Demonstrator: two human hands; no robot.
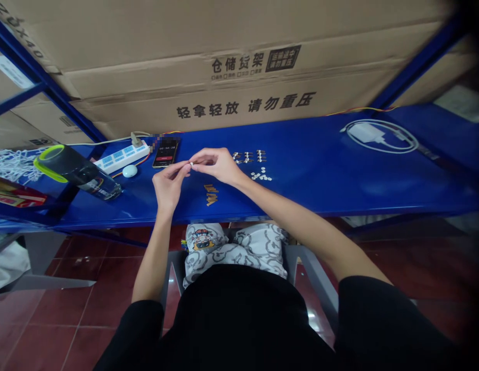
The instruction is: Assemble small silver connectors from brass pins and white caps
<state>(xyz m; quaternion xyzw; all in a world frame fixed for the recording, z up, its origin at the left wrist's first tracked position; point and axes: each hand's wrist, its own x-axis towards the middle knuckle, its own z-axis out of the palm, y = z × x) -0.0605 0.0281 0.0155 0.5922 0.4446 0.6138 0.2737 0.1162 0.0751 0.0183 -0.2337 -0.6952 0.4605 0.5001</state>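
My right hand (219, 166) is closed to a narrow pinch, its fingertips (197, 158) meeting those of my left hand (167, 186) in the air just above the blue steel shelf (340, 193). Between the two sits a tiny white piece (191, 164), too small to make out its shape. Neither hand is open wide, and both are bent in toward that piece.

Just right of my right hand, on the shelf, stand small metal fittings (247, 157) in short rows. Nearer, to their right, lies a loose cluster of white pieces (261, 176). Below my hands, on the near side, is a small heap of thin golden strips (211, 194).

Left of my left hand, a black phone (165, 153) lies on the shelf showing timer digits. Beyond it are a white power strip (122, 157) with a plug in it and a pale oval object (129, 171). Further left, a dark bottle (75, 170) with a green rim lies on its side near white netting (15, 165). Far right sits a white charger with a coiled cable (378, 136). Flat cardboard boxes (224, 77) with Chinese print rest above the shelf. A patterned cushion (235, 247) lies on my lap, over red floor tiles (69, 309).
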